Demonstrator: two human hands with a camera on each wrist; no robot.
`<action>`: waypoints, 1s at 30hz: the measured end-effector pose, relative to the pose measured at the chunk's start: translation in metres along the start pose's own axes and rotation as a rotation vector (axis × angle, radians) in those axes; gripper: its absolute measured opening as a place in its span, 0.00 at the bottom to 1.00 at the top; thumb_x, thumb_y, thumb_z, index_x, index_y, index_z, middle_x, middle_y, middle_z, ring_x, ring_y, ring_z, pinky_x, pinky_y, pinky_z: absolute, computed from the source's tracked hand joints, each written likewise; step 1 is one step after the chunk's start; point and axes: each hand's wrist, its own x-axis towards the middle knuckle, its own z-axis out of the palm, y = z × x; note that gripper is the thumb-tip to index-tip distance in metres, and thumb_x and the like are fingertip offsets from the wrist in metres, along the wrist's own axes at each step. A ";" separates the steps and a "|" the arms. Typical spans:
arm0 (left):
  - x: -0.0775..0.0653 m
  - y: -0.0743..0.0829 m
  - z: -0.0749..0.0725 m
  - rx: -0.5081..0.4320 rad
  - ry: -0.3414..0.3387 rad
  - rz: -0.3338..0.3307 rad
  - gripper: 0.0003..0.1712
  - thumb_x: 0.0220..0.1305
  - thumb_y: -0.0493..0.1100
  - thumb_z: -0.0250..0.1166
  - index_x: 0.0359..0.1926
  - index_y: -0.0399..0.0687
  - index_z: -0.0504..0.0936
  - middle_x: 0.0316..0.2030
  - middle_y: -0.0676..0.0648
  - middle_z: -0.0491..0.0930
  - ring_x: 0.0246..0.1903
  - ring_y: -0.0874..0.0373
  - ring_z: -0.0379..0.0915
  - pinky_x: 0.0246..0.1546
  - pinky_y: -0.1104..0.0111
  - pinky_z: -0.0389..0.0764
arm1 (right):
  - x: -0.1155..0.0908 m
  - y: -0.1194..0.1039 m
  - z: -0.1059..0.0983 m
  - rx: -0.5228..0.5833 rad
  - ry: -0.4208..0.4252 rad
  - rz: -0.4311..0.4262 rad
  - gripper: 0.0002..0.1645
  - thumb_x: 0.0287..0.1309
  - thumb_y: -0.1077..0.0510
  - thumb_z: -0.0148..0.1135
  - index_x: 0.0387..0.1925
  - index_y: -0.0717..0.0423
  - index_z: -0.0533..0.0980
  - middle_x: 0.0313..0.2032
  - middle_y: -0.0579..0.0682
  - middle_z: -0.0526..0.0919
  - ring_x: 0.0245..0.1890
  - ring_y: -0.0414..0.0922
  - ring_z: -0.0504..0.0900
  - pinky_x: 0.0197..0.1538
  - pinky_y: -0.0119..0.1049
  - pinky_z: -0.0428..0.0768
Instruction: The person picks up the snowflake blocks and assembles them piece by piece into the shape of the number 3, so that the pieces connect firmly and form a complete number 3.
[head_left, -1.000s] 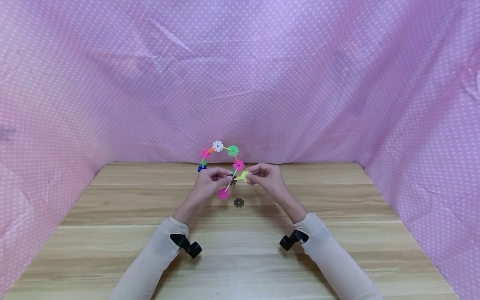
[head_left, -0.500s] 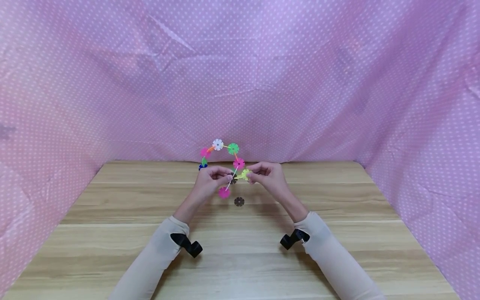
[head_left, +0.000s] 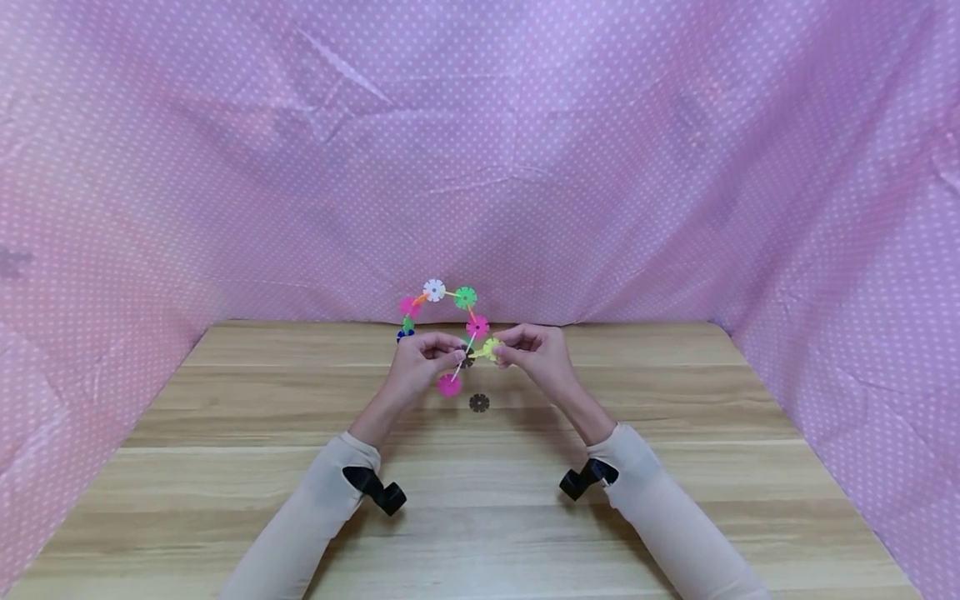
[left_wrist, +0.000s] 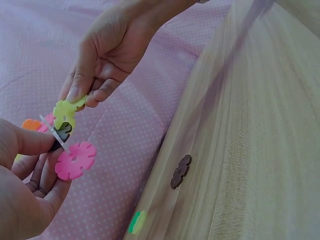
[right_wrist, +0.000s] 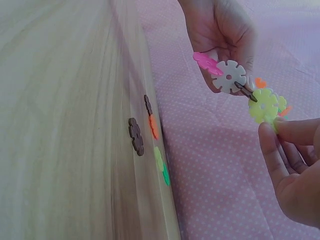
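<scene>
Notched plastic snowflake discs are joined edge to edge into a curved chain, with a white disc (head_left: pixel 433 290), green disc (head_left: pixel 465 297) and pink disc (head_left: pixel 477 327) in its raised arc. My left hand (head_left: pixel 420 362) pinches the chain at a dark brown disc (left_wrist: pixel 62 133). Close by stand a white disc (right_wrist: pixel 229 77), edge-on in the head view, and a lower pink disc (left_wrist: pixel 75 160). With thumb and fingers, my right hand (head_left: pixel 538 358) pinches a yellow-green disc (right_wrist: pixel 263 106) that meets the dark one. The left fingertips are partly hidden behind the discs.
One loose dark brown disc (head_left: pixel 479 403) lies on the wooden table (head_left: pixel 480 533) in front of the hands. Nearer the table's far edge lie another dark disc (right_wrist: pixel 148 105), an orange disc (right_wrist: pixel 153 126), and yellow and green pieces (right_wrist: pixel 159 159). A pink dotted cloth (head_left: pixel 480 167) hangs behind.
</scene>
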 end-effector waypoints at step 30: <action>-0.001 -0.004 -0.001 -0.024 0.000 -0.066 0.12 0.63 0.28 0.68 0.47 0.27 0.84 0.30 0.50 0.83 0.30 0.62 0.77 0.31 0.78 0.81 | 0.000 0.008 0.008 0.104 0.030 0.002 0.12 0.55 0.77 0.68 0.42 0.81 0.80 0.34 0.74 0.85 0.24 0.37 0.85 0.33 0.31 0.88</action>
